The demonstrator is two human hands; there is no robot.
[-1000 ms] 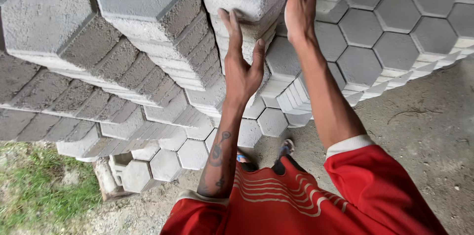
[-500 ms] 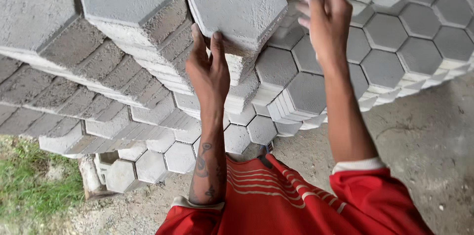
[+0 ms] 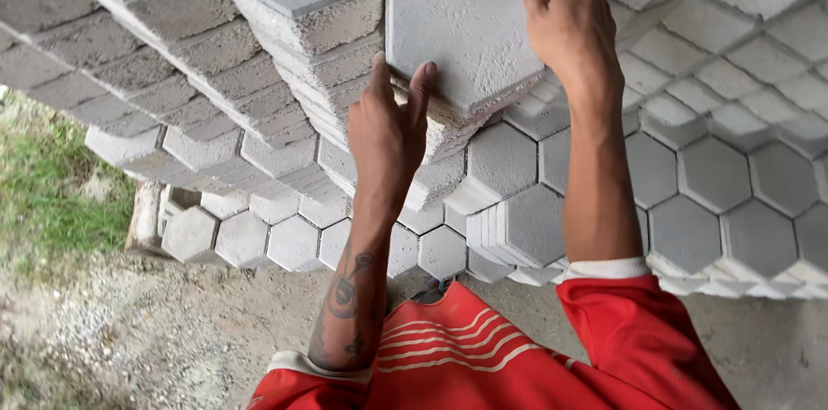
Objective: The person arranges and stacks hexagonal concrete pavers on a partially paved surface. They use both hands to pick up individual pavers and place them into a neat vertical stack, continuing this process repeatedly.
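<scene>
- the grip is two-handed: the right hand (image 3: 569, 18) clasps the upper right edge of a grey hexagonal paver (image 3: 461, 26), thumb on its top corner and the other fingers curled behind, out of sight.
- the left hand (image 3: 388, 130) presses flat against the paver's lower left edge, fingers stretched up along the face and rim; it braces more than it clenches, so the block is pinched between the two hands rather than gripped by either alone.
- the paver sits tilted, its broad face turned to the camera, its lower edge resting on the column of stacked pavers (image 3: 431, 160) just beneath it.
- judging by this, the step in hand is handling a single block at the top of its column, either seating it or freeing it; which of the two i cannot tell.
- either way the next move seems to call for both hands to carry the weight together, keeping the block level and the left fingertips out from between the lower edge and the blocks under it.
- beside it on the left, more tilted columns (image 3: 293, 22) lean in rows; on the right, pavers lie face-out like a honeycomb wall (image 3: 707, 203).
- lower down, red sleeves (image 3: 638, 341), gravelly ground (image 3: 172, 332) and a patch of grass (image 3: 52, 194) at the left.
</scene>
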